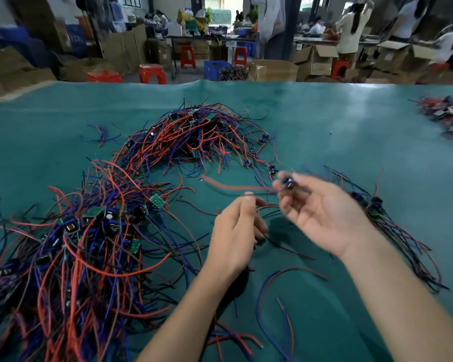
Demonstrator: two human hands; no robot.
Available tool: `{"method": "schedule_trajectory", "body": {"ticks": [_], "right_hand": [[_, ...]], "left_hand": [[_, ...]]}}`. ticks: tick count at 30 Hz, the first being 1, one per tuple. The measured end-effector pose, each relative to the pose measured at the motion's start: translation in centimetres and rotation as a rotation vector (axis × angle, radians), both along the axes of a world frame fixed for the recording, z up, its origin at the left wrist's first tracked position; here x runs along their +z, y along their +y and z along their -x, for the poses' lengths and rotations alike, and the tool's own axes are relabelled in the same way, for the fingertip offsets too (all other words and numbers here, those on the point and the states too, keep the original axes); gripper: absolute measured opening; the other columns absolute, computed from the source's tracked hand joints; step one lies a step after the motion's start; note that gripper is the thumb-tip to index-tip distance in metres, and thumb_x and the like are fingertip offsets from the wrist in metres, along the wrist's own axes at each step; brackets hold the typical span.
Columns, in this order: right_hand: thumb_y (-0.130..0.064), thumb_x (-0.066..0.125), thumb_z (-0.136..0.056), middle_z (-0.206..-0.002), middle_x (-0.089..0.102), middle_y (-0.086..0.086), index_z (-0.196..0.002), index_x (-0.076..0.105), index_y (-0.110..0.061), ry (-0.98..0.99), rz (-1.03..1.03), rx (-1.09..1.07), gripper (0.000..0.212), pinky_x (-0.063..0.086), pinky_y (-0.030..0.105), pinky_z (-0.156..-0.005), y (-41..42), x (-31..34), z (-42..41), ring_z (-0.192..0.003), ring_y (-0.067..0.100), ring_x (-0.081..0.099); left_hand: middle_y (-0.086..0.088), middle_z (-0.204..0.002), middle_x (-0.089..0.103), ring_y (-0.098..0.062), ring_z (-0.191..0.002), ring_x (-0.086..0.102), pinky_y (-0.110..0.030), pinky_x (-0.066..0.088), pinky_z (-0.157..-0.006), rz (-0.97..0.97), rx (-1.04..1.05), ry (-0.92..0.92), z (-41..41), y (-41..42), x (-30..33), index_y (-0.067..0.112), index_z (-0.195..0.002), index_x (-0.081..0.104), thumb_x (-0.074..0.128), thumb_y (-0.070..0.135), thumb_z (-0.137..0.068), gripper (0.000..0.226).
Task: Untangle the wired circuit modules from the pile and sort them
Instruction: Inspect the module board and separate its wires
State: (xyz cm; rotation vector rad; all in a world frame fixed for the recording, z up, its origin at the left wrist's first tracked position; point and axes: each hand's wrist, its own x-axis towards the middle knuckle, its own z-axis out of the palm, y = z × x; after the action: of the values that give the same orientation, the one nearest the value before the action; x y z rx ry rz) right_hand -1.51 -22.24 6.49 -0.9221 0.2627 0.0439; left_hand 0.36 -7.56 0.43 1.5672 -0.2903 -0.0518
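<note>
Left of the grip sprawls the big tangled pile (94, 244), its loops waiting to snag any trailing lead. The right hand (322, 218) pinches one small module (289, 182) at its fingertips, palm up; just beside it the left hand (236, 236) curls round the wires (266, 207) running from it. Tug hard and a lead could tear off the board.

Teal cloth (324, 121) under my hands, red, blue and black wires (89, 257) piled left, green circuit boards (94, 211), red stools (152, 73) far off.
</note>
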Motion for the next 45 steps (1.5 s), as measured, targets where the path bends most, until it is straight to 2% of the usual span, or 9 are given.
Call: {"method": "schedule_trajectory", "body": {"ticks": [3,5,11,15,20,30,33,36,45], "right_hand": [[-0.014,0.057,-0.096,-0.085,0.078,0.006,-0.094,0.075,-0.014,0.056,0.230,0.033,0.018,0.055,0.020,-0.054,0.8,-2.3,0.2,-0.067,0.013,0.072],[-0.021,0.068,-0.085,-0.086,0.077,0.004,-0.091,0.079,-0.017,0.032,0.302,0.026,0.013,0.051,0.022,-0.057,1.1,-2.7,0.2,-0.067,0.014,0.070],[-0.022,0.076,-0.072,-0.094,0.078,0.015,-0.084,0.083,-0.014,-0.032,0.302,-0.059,0.015,0.051,0.019,-0.054,0.9,-2.6,0.4,-0.061,0.012,0.065],[-0.008,0.073,-0.085,-0.086,0.078,0.010,-0.074,0.082,-0.017,-0.068,0.333,-0.084,0.016,0.054,0.018,-0.056,1.4,-2.8,0.3,-0.062,0.011,0.066],[-0.007,0.072,-0.075,-0.087,0.078,0.013,-0.083,0.076,-0.009,-0.136,0.296,-0.101,0.009,0.056,0.018,-0.061,1.6,-3.2,0.1,-0.076,0.015,0.074],[0.010,0.063,-0.083,-0.095,0.075,0.012,-0.095,0.080,-0.011,-0.189,0.320,0.018,0.029,0.054,0.021,-0.065,0.8,-3.3,0.1,-0.083,0.018,0.070],[0.002,0.074,-0.073,-0.093,0.076,0.006,-0.099,0.080,-0.012,-0.240,0.429,0.056,0.030,0.052,0.021,-0.072,0.4,-3.2,0.2,-0.083,0.015,0.068],[-0.011,0.081,-0.063,-0.091,0.077,0.004,-0.095,0.083,-0.016,-0.261,0.500,0.056,0.033,0.051,0.024,-0.079,0.1,-3.1,0.3,-0.084,0.014,0.067],[-0.025,0.089,-0.058,-0.081,0.077,0.007,-0.081,0.083,-0.013,-0.265,0.570,-0.024,0.026,0.042,0.022,-0.059,-0.6,-3.0,0.3,-0.072,0.012,0.066]], "left_hand": [[-0.009,-0.062,0.060,-0.019,-0.056,0.051,-0.027,0.039,-0.050,0.049,-0.042,0.063,-0.2,-0.1,0.0,0.014,-0.075,0.068,0.038,0.057,-0.097,0.057],[-0.007,-0.062,0.058,-0.016,-0.055,0.049,-0.022,0.037,-0.048,0.048,-0.089,0.032,-0.2,-0.1,0.0,0.007,-0.073,0.064,0.048,0.062,-0.094,0.061],[0.006,-0.065,0.067,-0.011,-0.059,0.056,-0.030,0.046,-0.062,-0.112,-0.123,-0.082,-0.4,0.2,0.0,0.017,-0.076,0.071,0.065,0.034,-0.083,0.020],[0.002,-0.069,0.073,-0.005,-0.054,0.058,-0.019,0.044,-0.055,-0.064,-0.125,-0.039,-0.2,0.5,0.1,0.015,-0.078,0.073,0.070,0.033,-0.087,0.020],[-0.008,-0.079,0.077,-0.016,-0.061,0.061,-0.035,0.051,-0.064,-0.058,-0.130,-0.003,-0.3,0.4,0.1,0.012,-0.094,0.069,0.079,0.019,-0.085,0.015],[-0.002,-0.068,0.062,-0.018,-0.058,0.046,-0.035,0.041,-0.059,-0.050,-0.096,0.007,-0.4,0.2,-0.1,0.012,-0.097,0.066,0.072,0.008,-0.077,0.021],[-0.001,-0.067,0.058,-0.015,-0.061,0.043,-0.032,0.039,-0.059,-0.117,-0.093,-0.065,-0.4,0.3,-0.1,0.015,-0.095,0.072,0.060,0.017,-0.075,0.024],[-0.008,-0.084,0.075,-0.012,-0.074,0.056,-0.042,0.052,-0.074,-0.126,-0.106,-0.105,-0.4,0.4,-0.1,0.014,-0.097,0.075,0.063,0.020,-0.090,0.015],[-0.005,-0.071,0.067,-0.005,-0.066,0.047,-0.029,0.044,-0.066,-0.188,-0.086,-0.142,-0.3,0.4,-0.1,0.014,-0.088,0.077,0.068,0.017,-0.094,0.011]]}}
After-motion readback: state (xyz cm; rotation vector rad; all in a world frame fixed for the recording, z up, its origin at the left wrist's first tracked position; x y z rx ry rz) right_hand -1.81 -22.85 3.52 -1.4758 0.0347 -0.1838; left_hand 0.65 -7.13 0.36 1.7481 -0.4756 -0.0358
